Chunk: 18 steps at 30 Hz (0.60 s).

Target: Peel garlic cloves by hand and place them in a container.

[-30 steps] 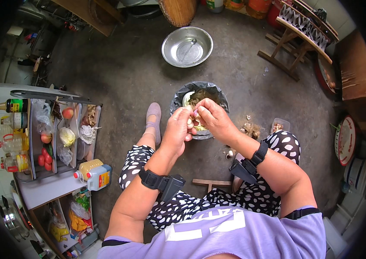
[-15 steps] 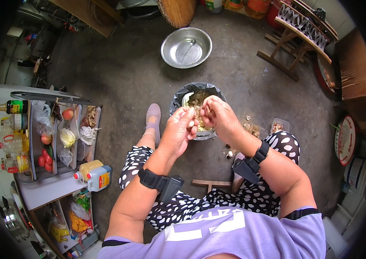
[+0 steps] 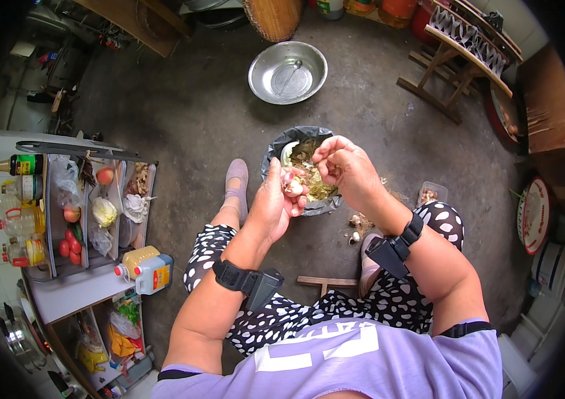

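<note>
My left hand [image 3: 274,207] is closed around a garlic bulb [image 3: 292,184], whitish with pinkish skin, its cloves showing on the upturned fingers. Just to the right, my right hand [image 3: 350,174] is held apart from the garlic, thumb and fingers pinched together. Whatever sits in that pinch is too small to make out. Both hands are above a bin lined with a dark grey bag [image 3: 271,151], in which pale peelings and leafy scraps lie. On the floor by my right foot are loose garlic pieces [image 3: 356,237]. A clear plastic tub [image 3: 433,193] beside my right knee contains cloves.
A metal basin [image 3: 288,73] with a spoon in it stands beyond the bin. To the left is a shelf rack [image 3: 86,213] with vegetables and bottles; two jugs [image 3: 153,272] are beside it. A wooden folding stool [image 3: 459,60] stands far right, and a round enamel tray [image 3: 535,216] nearer.
My right hand has moved right, away from the left. My left fingers have opened out somewhat, so the garlic now shows in them.
</note>
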{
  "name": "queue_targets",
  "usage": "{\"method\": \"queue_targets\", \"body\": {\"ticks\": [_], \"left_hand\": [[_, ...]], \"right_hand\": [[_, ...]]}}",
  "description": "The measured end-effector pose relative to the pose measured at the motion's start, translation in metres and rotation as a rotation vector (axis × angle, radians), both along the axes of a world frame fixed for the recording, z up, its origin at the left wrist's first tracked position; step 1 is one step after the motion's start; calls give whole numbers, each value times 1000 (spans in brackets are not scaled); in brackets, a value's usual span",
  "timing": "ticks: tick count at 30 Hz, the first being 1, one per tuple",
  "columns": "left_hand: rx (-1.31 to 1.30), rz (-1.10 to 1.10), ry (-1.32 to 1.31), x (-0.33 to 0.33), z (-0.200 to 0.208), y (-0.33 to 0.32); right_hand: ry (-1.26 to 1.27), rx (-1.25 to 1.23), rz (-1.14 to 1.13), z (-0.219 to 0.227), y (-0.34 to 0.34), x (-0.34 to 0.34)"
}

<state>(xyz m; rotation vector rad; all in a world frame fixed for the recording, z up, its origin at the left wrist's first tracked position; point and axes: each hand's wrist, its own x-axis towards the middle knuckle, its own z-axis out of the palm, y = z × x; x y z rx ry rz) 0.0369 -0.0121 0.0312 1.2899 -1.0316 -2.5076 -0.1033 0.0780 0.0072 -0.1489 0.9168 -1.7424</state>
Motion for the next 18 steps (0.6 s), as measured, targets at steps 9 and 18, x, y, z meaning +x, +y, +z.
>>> {"method": "queue_targets", "body": {"ticks": [9,18], "left_hand": [[-107,-248,25,4,-9,3],[-236,-131,-7,-3,4,16]], "right_hand": [[843,44,334,8,2,23],[971,114,80,-4,0,32]]}}
